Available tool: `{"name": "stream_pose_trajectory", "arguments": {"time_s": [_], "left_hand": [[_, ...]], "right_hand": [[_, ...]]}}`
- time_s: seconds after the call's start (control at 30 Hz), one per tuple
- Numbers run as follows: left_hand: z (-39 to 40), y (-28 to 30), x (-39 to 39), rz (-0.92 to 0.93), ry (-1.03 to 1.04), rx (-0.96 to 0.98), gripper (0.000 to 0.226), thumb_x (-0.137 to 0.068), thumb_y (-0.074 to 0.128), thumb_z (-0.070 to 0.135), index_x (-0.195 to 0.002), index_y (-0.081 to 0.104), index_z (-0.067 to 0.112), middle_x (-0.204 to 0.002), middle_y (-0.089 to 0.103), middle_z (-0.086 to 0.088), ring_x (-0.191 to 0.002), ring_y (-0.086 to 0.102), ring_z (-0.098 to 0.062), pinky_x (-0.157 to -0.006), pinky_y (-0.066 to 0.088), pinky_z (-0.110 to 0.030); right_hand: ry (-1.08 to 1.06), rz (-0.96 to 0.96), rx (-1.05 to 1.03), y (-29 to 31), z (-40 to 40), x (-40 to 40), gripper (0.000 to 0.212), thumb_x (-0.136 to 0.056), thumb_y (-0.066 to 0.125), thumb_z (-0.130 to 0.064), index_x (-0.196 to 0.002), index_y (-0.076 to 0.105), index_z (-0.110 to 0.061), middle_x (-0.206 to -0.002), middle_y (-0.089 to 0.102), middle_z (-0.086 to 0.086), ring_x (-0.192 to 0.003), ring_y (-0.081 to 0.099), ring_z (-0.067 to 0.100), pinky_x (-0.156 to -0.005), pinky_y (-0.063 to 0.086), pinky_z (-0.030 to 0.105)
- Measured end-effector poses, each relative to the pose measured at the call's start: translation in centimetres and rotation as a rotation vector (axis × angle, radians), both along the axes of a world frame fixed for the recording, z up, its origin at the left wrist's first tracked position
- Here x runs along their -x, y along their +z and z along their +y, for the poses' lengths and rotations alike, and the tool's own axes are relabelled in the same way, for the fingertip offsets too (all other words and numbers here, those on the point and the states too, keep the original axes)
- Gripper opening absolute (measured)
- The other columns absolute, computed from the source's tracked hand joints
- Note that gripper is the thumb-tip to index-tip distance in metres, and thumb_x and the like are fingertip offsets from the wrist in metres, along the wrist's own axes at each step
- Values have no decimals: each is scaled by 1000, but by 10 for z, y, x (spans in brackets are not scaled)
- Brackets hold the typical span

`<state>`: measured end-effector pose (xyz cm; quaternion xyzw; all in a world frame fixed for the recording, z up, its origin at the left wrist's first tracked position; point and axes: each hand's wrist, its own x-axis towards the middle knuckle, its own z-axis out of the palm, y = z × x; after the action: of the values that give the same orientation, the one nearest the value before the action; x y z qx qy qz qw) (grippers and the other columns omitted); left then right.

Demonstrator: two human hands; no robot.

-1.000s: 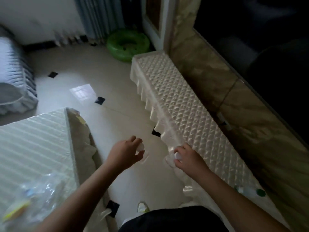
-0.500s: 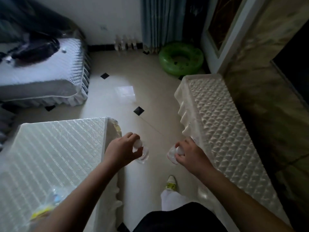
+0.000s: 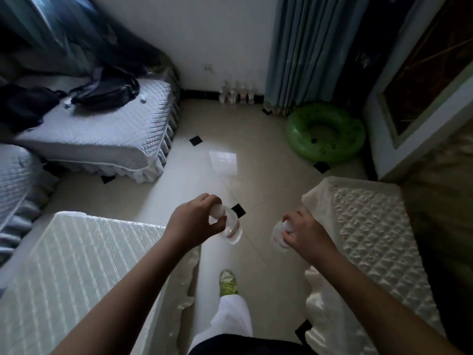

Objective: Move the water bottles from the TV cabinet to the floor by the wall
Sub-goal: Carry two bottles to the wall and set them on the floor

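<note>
Fingers of the left hand [image 3: 190,224] curl round the cap end of one clear water bottle [image 3: 231,228]; the right hand [image 3: 304,233] grips another bottle [image 3: 279,233] likewise.

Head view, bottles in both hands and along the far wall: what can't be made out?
- Left hand bottle: fingers hide the cap; fill level unclear.
- Right hand bottle: seen end-on, label unreadable.
- Bottles by the wall: too small and blurred to count.
</note>
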<state>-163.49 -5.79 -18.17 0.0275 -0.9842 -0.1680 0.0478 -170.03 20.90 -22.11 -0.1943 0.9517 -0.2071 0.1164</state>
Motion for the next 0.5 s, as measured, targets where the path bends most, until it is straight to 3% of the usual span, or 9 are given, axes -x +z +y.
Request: {"name": "stream_pose_trajectory", "arguments": {"time_s": [0.23,0.37,0.5], "left_hand": [[-84,-1,153,9,27,-64,28,-71,61,44,-91,61,25,-85,63,9,-69,58,-18,-59,42,-25],[-124,9,242,-4,-1,-61,27,-72,60,46,-91,60,26,-88,62,11,-72,60,-17,-62,46,-27],[-160,17,327,8,-11,-31,29,-71,56,48,-90,58,26,-88,62,10,-72,61,-20,-62,48,-28]], "right_hand": [[-7,-24,-22,-6,-90,162,27,-79,65,-24,-105,62,-18,-107,50,6,-83,59,29,-70,45,30],[-26,-2,-20,6,-139,247,26,-79,65,-24,-105,61,-18,-106,50,5,-83,58,27,-65,36,24],[-14,29,22,23,-179,328,26,-79,66,-24,-104,59,-20,-106,48,3,-80,57,27,-67,45,29]]}}
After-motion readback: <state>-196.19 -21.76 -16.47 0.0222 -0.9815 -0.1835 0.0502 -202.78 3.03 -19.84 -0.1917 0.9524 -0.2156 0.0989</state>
